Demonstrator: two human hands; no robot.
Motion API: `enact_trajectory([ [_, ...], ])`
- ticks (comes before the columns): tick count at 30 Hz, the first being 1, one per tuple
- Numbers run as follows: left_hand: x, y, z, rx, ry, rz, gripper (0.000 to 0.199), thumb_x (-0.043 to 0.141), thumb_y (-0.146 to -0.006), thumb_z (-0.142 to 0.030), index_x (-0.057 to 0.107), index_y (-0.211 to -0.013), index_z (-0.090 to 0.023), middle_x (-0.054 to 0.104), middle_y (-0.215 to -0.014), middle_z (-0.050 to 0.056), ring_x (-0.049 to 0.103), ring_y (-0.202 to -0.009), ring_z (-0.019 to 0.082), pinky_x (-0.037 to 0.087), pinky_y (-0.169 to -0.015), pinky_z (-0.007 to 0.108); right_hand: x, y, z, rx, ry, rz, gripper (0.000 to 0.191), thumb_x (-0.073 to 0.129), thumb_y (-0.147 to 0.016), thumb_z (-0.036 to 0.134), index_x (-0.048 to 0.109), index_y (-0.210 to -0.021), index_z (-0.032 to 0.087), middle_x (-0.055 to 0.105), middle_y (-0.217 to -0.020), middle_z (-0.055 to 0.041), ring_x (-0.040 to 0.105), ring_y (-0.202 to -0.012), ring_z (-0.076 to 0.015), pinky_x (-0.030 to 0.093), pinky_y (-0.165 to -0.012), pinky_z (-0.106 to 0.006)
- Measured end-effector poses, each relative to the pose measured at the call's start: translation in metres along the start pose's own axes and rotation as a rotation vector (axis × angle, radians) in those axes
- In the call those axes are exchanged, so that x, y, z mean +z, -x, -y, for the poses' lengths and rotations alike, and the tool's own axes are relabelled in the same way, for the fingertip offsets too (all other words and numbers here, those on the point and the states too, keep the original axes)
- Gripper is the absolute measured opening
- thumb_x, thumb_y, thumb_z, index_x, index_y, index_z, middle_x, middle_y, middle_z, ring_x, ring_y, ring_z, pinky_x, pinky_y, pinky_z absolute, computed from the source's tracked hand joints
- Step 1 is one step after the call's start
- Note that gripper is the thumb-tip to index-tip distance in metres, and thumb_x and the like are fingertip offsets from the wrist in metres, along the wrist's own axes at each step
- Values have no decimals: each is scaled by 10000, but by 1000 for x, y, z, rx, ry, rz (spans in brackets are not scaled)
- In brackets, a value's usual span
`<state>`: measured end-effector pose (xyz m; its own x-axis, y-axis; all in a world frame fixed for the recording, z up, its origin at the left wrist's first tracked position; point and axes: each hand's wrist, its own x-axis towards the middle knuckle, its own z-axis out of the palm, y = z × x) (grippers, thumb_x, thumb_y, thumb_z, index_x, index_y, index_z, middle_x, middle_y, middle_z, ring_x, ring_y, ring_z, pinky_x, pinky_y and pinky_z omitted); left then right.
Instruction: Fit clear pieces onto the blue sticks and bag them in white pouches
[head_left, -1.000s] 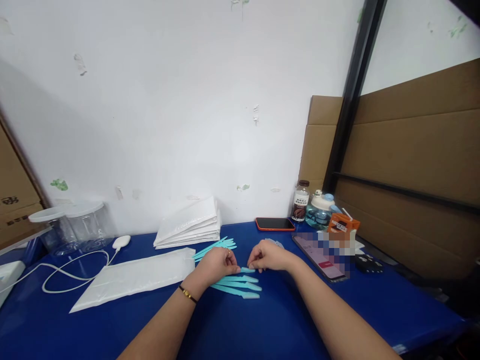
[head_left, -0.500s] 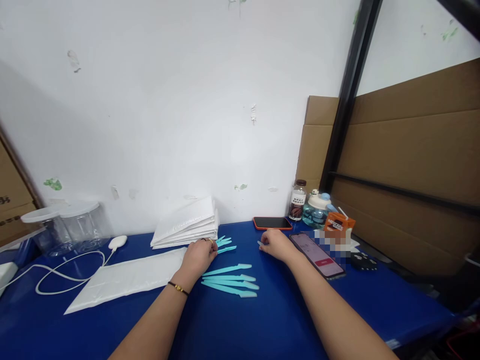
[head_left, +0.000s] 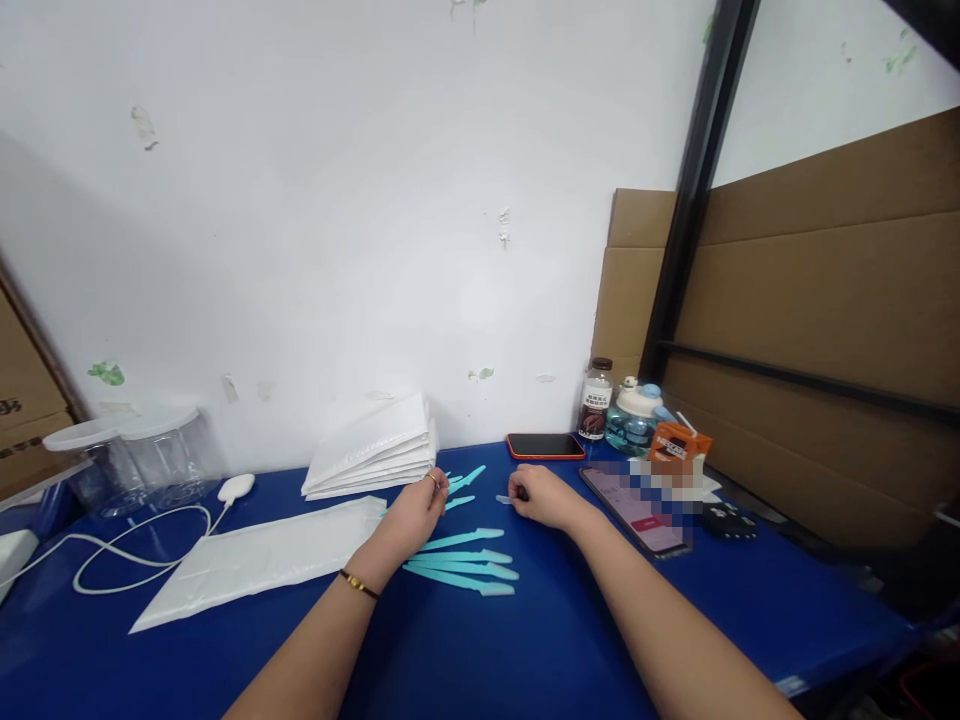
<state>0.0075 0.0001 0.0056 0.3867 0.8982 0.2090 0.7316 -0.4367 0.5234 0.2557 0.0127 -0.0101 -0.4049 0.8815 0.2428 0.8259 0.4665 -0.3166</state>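
My left hand (head_left: 415, 516) is closed, its fingers pinching a turquoise eyebrow razor (head_left: 472, 477) whose blade end points up and to the right. Across a small gap, my right hand (head_left: 546, 497) pinches a small translucent blade cap (head_left: 503, 499) that points left. More turquoise razors lie partly hidden behind my left fingers. Just in front of my hands, several capped razors (head_left: 465, 562) are fanned out on the blue table (head_left: 480, 655), their capped ends to the right.
A white padded mailer (head_left: 255, 560) lies left of my left hand, with a stack of mailers (head_left: 375, 450) behind it. An orange-edged phone (head_left: 545, 446) and a lit phone (head_left: 637, 515) lie to the right. Bottles (head_left: 595, 402), clear jars (head_left: 176, 460) and a white cable (head_left: 142, 535) are also there.
My left hand has shifted right and lifted a razor, which now shows above its fingers. My right hand has moved slightly left, and more of the cap shows.
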Motion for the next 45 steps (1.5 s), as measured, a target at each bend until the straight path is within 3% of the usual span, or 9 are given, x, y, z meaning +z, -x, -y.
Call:
enact_trajectory([
  [4,4,-3,2,69,13,44,325,327,-860,-477,499,-838,-202,564,-734,-10,508,-672,143,358,-630,237,0,0,1,-5,-90,-39,53,552,-737,133,596,-719,157,582,-726,-21,514,-639,-116,344,-571,-197],
  [8,0,-5,7,79,16,107,399,275,-879,-453,581,-808,-207,600,-788,4,536,-768,160,362,-709,248,-9,2,9,-52,-253,-141,87,491,-799,171,578,-793,175,564,-645,17,491,-570,-101,342,-534,-193],
  [15,-4,-3,8,26,-5,173,410,304,-854,-427,640,-767,-209,615,-748,-10,531,-700,149,356,-654,240,-25,4,24,-219,-336,-347,150,458,-849,209,603,-816,190,616,-797,-26,540,-721,-134,405,-661,-235],
  [23,-6,-2,2,47,-42,189,349,337,-825,-352,640,-738,-202,614,-744,-13,526,-704,143,355,-651,228,-23,4,30,-265,-297,-315,144,475,-854,216,615,-827,194,617,-801,-29,557,-737,-136,420,-684,-236],
  [30,-8,-1,2,36,-69,191,348,336,-817,-343,640,-722,-203,618,-744,-8,534,-719,151,357,-645,225,-30,7,31,-257,-284,-374,167,450,-871,228,610,-840,196,618,-798,-37,558,-742,-142,428,-689,-249],
  [39,-6,0,-1,28,-120,215,326,362,-803,-344,651,-724,-214,632,-736,-1,541,-702,155,358,-645,226,-25,6,36,-303,-283,-300,146,481,-856,222,621,-826,193,622,-793,-35,561,-725,-137,430,-679,-246],
  [45,-8,-2,3,21,-75,212,354,331,-802,-345,641,-711,-199,605,-722,-4,531,-707,152,360,-634,223,-30,8,29,-220,-403,-386,148,487,-846,252,617,-822,185,618,-769,-31,549,-691,-136,415,-621,-238],
])
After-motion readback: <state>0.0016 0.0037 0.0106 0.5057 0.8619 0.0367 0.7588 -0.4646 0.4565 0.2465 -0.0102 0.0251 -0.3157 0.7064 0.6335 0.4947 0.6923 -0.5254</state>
